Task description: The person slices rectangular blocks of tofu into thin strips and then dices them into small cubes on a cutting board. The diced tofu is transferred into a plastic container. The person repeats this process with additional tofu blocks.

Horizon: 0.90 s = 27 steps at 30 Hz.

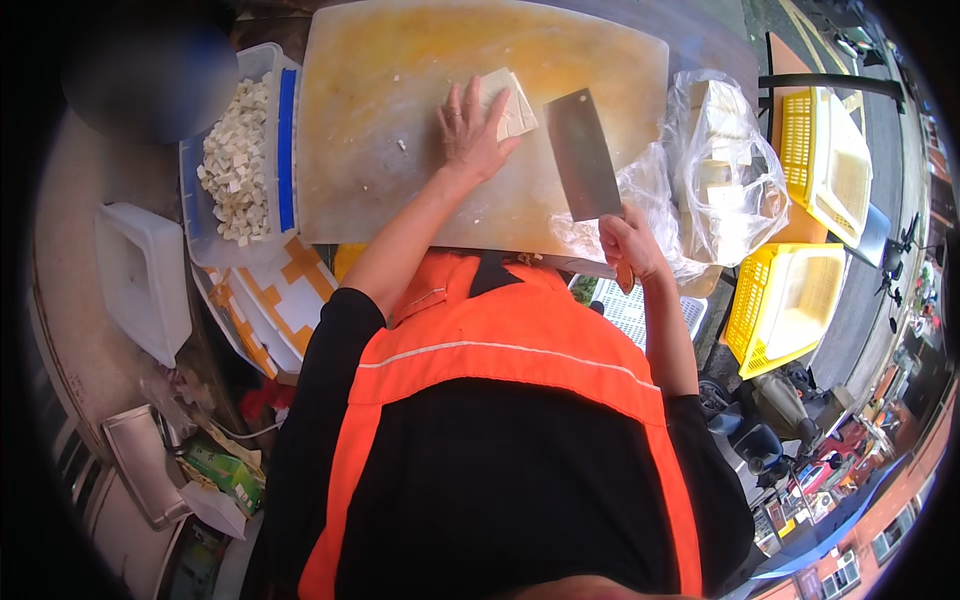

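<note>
My left hand (472, 142) lies against a pale block of what looks like firm tofu (516, 105), its fingers spread along the left side and over part of the top. Both are on a large, yellow-stained cutting board (360, 172). In my right hand (634, 240) is a cleaver (583, 154), gripped by its wooden handle. Its broad blade points away from me, to the right of the block and apart from it. A few small white crumbs are scattered on the board.
Left of the board, a clear plastic tub (199, 236) with a blue strip holds many white cubes (236, 165). To the right are more pale blocks in a clear plastic bag (727, 172). Yellow baskets (750, 300) stand beyond it. A white container (150, 277) is at far left.
</note>
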Motion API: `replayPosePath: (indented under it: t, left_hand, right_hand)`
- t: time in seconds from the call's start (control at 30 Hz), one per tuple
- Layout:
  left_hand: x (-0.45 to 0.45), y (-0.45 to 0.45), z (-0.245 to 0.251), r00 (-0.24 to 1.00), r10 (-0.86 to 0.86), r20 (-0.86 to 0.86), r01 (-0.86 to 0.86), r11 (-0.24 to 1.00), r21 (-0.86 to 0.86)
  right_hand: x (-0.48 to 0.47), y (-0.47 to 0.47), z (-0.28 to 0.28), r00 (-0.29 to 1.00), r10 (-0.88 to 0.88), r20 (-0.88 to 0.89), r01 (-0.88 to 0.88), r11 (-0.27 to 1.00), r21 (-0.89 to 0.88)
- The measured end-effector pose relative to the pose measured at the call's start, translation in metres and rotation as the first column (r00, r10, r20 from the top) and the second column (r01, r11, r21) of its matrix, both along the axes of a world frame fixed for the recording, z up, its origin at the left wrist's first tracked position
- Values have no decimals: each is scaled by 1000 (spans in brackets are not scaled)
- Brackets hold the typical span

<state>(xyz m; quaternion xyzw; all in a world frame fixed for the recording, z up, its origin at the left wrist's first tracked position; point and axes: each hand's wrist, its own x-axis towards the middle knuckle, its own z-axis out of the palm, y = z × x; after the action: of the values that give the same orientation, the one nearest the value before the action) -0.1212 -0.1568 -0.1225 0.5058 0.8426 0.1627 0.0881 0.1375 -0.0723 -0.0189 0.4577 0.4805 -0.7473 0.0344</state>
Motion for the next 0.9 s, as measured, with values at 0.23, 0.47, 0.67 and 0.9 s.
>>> replayPosePath:
  t: [0.23,0.47,0.67,0.9]
  left_hand:
    - [-41,35,38,958,53,281,-11,989,-150]
    - [-25,42,33,989,-134,67,144,973,-178]
    - [-35,32,25,994,7,107,-19,993,119]
    - [-19,-1,-6,211,387,897,-714,689,-129]
  right_hand:
    - [-42,22,-25,962,100,254,-245,726,643]
    - [-81,6,-62,936,212,281,-347,420,839]
    - [-79,11,-70,929,245,278,-361,428,829]
    - [-81,12,-68,935,255,248,-342,458,821]
